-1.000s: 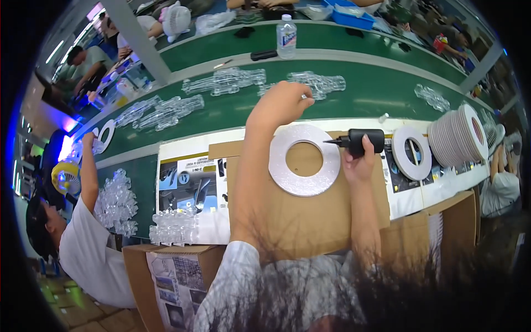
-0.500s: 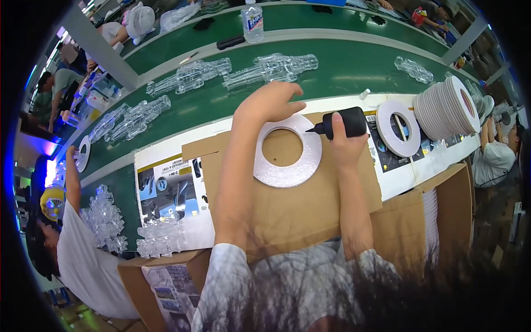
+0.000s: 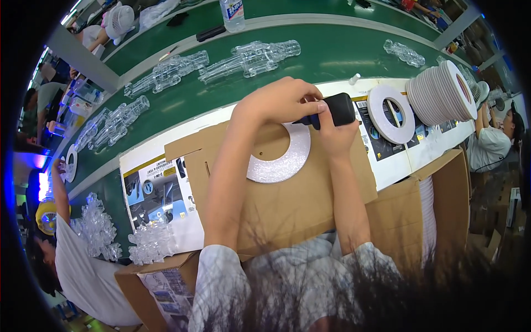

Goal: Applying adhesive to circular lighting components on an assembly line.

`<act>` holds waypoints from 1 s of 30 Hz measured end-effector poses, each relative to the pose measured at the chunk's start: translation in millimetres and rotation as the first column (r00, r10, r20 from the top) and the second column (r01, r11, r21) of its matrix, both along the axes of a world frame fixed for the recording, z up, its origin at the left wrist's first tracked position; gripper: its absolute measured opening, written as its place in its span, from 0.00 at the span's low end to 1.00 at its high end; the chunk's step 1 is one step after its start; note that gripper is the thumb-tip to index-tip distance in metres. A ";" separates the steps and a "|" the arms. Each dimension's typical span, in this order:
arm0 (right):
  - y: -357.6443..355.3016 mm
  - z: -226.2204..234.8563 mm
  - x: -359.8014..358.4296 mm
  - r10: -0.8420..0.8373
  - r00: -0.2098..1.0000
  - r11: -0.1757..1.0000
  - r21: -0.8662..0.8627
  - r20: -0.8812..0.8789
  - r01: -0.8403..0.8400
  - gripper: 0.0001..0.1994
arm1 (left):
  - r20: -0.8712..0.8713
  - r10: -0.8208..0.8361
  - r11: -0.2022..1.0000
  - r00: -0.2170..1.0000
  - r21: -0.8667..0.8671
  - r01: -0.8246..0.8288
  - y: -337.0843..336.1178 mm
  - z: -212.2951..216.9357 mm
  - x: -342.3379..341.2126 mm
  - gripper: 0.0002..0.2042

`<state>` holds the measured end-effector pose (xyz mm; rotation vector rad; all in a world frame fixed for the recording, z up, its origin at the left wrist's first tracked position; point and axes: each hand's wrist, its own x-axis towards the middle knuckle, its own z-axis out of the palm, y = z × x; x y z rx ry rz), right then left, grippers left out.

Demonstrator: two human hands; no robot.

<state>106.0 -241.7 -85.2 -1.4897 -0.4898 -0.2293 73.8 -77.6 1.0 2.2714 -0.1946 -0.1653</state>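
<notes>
A white glittery foam ring (image 3: 285, 160) lies flat on a brown cardboard sheet (image 3: 287, 205) in front of me. My right hand (image 3: 332, 130) grips a black handled tool (image 3: 337, 109) just above the ring's far edge. My left hand (image 3: 279, 99) curls over the tool's dark tip and the ring's upper rim, fingers closed around the tip. Both forearms reach up from the lower edge.
Another white ring (image 3: 391, 113) lies on printed sheets to the right, beside a leaning stack of rings (image 3: 442, 91). Clear plastic parts (image 3: 251, 55) lie along the green conveyor belt (image 3: 332, 55). An open cardboard box (image 3: 442, 210) stands at right. Another person (image 3: 83, 265) works at left.
My left hand has drawn back from the belt to the tool's tip. The view has tilted so the ring and both hands sit lower and closer.
</notes>
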 end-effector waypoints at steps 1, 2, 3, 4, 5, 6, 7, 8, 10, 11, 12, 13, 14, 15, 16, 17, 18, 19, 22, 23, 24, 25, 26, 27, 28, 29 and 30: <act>0.1 -0.4 0.3 -0.004 1.000 1.000 -0.003 0.000 0.004 0.09 | 0.000 0.004 1.000 1.000 0.002 -0.004 0.0 0.2 0.4 0.20; 0.5 -1.0 0.3 0.004 1.000 1.000 0.007 -0.007 -0.004 0.09 | 0.001 0.000 1.000 1.000 -0.001 0.000 0.4 -0.7 1.1 0.20; 0.6 -1.3 0.6 0.013 1.000 1.000 0.017 -0.013 -0.012 0.08 | 0.011 -0.002 1.000 1.000 0.008 0.002 1.1 -1.8 1.8 0.20; 0.8 -1.4 0.3 0.009 1.000 1.000 0.015 -0.015 -0.009 0.08 | 0.020 -0.004 1.000 1.000 0.017 0.004 1.4 -2.0 1.2 0.20; 1.0 -0.6 0.2 0.021 1.000 1.000 0.017 -0.011 -0.021 0.08 | 0.018 -0.007 1.000 1.000 0.015 0.007 1.5 -2.0 0.8 0.20; 1.0 0.2 -0.2 0.033 0.999 0.999 0.018 -0.007 -0.033 0.08 | 0.001 0.004 1.000 1.000 0.018 -0.004 1.7 -1.3 0.6 0.20; 1.1 0.6 -0.5 0.030 1.000 0.999 0.016 -0.007 -0.030 0.08 | -0.015 0.016 1.000 1.000 0.021 -0.016 1.4 -0.4 0.8 0.20; 1.2 1.1 -0.7 0.032 0.999 0.999 0.017 -0.003 -0.032 0.08 | -0.015 0.013 1.000 1.000 0.019 -0.013 1.0 -0.1 1.0 0.20; 1.1 2.7 -1.4 0.034 0.999 0.999 0.019 0.000 -0.034 0.08 | -0.025 0.002 0.999 1.000 0.035 -0.002 0.9 0.2 0.8 0.21; 1.2 3.9 -1.9 0.037 0.999 0.999 0.011 0.002 -0.037 0.08 | -0.025 0.003 0.999 1.000 0.034 -0.002 1.5 -0.5 1.0 0.21; 1.1 4.4 -2.1 0.040 0.999 0.999 0.003 0.004 -0.040 0.08 | -0.030 0.006 1.000 1.000 0.026 -0.005 2.2 -1.8 1.9 0.21; 0.5 3.6 -2.1 0.038 0.999 0.999 0.001 0.003 -0.038 0.08 | -0.035 0.007 1.000 0.999 0.017 -0.006 2.6 -3.9 2.5 0.21; 0.1 2.9 -1.8 0.041 0.999 0.999 -0.023 -0.007 -0.042 0.08 | -0.037 0.005 1.000 0.999 0.015 -0.004 3.2 -6.4 2.6 0.21; -0.3 2.2 -1.6 0.045 0.999 0.998 -0.047 -0.016 -0.045 0.08 | -0.018 0.012 1.000 1.000 0.025 -0.011 3.8 -8.9 2.6 0.20; -0.4 2.7 -1.0 0.043 0.999 0.998 -0.048 -0.014 -0.044 0.08 | 0.004 0.018 0.999 1.000 0.035 -0.018 3.5 -8.1 3.2 0.19; 0.3 3.4 -0.8 0.041 0.999 0.999 -0.027 0.002 -0.041 0.08 | 0.006 0.017 0.999 1.000 0.033 -0.017 2.9 -7.0 3.9 0.19; 0.6 4.2 -0.3 0.039 0.999 0.999 -0.007 0.020 -0.039 0.09 | 0.000 0.015 0.999 1.000 0.028 -0.015 2.4 -5.5 4.4 0.19; -0.3 4.1 -0.3 0.038 0.999 0.999 -0.009 0.020 -0.038 0.09 | -0.008 0.014 1.000 1.000 0.022 -0.013 1.2 -5.0 4.4 0.20; -3.5 4.6 0.5 0.021 1.000 0.999 -0.050 0.002 -0.021 0.09 | 0.012 0.019 0.999 1.000 0.047 -0.020 1.4 -7.0 7.1 0.20; -2.9 4.2 0.4 0.041 0.999 0.999 -0.014 -0.019 -0.041 0.09 | 0.017 0.011 0.999 1.000 0.044 -0.012 1.2 -5.1 7.0 0.20; -2.1 4.8 0.1 0.061 0.997 0.998 0.022 -0.039 -0.060 0.08 | -0.012 0.008 0.999 1.000 0.031 -0.007 1.6 -2.7 5.2 0.21; -2.8 6.1 1.4 0.063 0.998 0.998 0.004 -0.015 -0.063 0.08 | -0.039 -0.002 1.000 0.999 0.017 0.002 0.6 -0.3 5.8 0.21; -3.8 4.0 3.0 0.048 0.999 0.999 -0.003 -0.005 -0.048 0.08 | -0.028 -0.017 1.000 0.999 0.011 0.017 -0.7 0.9 6.0 0.21; -5.3 -0.5 5.1 0.047 0.998 0.999 0.021 -0.049 -0.046 0.09 | -0.034 -0.009 1.000 0.999 0.003 0.009 -1.6 1.3 5.8 0.21; -3.7 2.9 2.5 0.065 0.993 0.997 0.051 -0.094 -0.061 0.10 | -0.042 0.018 1.000 0.999 -0.001 -0.018 1.7 4.1 1.0 0.21; -4.9 6.7 0.0 0.083 0.973 0.996 0.040 -0.217 -0.076 0.13 | -0.016 0.045 0.999 0.999 -0.008 -0.045 7.6 1.4 -0.6 0.21; -3.8 10.8 1.0 0.088 0.973 0.996 0.036 -0.211 -0.082 0.13 | -0.010 0.050 0.999 0.999 -0.011 -0.051 12.6 2.7 -1.7 0.21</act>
